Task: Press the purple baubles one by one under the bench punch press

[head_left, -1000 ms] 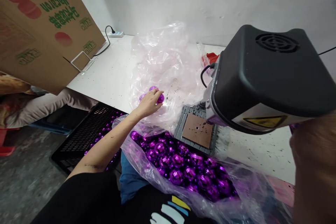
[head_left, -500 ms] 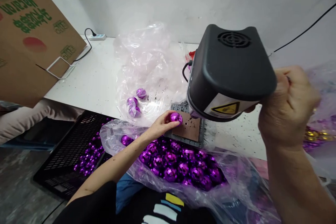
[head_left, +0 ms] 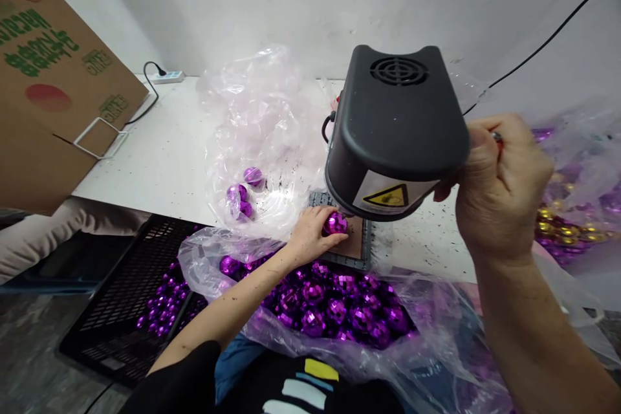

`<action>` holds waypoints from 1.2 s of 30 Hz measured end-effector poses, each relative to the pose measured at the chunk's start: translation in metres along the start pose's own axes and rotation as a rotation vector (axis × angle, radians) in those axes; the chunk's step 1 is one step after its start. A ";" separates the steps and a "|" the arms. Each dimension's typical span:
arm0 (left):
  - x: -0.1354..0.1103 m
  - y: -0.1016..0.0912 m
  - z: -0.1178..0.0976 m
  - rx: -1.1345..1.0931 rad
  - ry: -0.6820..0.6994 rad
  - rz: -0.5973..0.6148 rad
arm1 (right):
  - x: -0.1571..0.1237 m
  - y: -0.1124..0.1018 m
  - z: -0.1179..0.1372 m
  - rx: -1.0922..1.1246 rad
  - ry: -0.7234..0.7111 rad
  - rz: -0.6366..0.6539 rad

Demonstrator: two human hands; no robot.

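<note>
Between the thumb and fingers of my left hand is a shiny purple mirrored ball. It sits over a brown board on a dark metal base, below the black-housed bench drill. The drill's bit is hidden under the housing. My right hand is closed at the housing's right side around a handle, mostly covered by the fingers; a bit of red shows there. In front of the base, an open clear plastic bag holds many more purple balls.
Several purple balls lie by crumpled clear plastic on the white table. A black crate with small purple balls stands lower left. A cardboard box leans at left. Gold and purple balls are at right. Dark shavings litter the table.
My left hand has moved right with the ball, bringing it over the brown board near the drill's underside. My right hand stays closed at the drill's side. The view has shifted slightly.
</note>
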State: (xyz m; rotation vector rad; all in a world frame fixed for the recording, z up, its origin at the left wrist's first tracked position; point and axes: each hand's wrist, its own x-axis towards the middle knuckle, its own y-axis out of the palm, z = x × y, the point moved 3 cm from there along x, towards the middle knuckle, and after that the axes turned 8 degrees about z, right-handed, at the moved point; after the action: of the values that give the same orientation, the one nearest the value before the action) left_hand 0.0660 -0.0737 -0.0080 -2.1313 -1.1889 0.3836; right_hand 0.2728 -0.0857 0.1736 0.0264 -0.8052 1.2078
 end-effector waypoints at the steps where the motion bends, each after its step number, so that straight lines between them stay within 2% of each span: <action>1: 0.001 0.002 -0.001 0.026 -0.009 -0.017 | 0.000 0.000 0.000 0.003 -0.002 0.001; 6: 0.003 0.020 0.000 0.049 -0.044 -0.122 | -0.001 -0.001 0.000 -0.006 -0.006 0.014; 10: 0.003 0.029 0.000 -0.001 -0.035 -0.133 | -0.002 -0.003 0.001 -0.036 0.012 0.013; 15: 0.003 0.032 0.001 -0.039 -0.059 -0.108 | -0.010 -0.005 0.004 -0.104 0.002 -0.032; 23: 0.003 0.031 0.001 -0.129 -0.067 -0.083 | -0.042 -0.012 0.002 -0.274 -0.022 -0.139; 29: 0.001 0.032 0.003 -0.183 -0.066 -0.143 | -0.048 -0.011 0.002 -0.313 -0.097 -0.179; 36: 0.001 0.033 0.005 -0.158 -0.056 -0.163 | -0.073 -0.007 -0.004 -0.248 -0.270 -0.051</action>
State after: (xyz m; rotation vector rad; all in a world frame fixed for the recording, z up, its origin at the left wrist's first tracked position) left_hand 0.0859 -0.0831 -0.0337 -2.1485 -1.4564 0.2867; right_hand 0.2718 -0.1467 0.1319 0.0069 -1.1805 1.0611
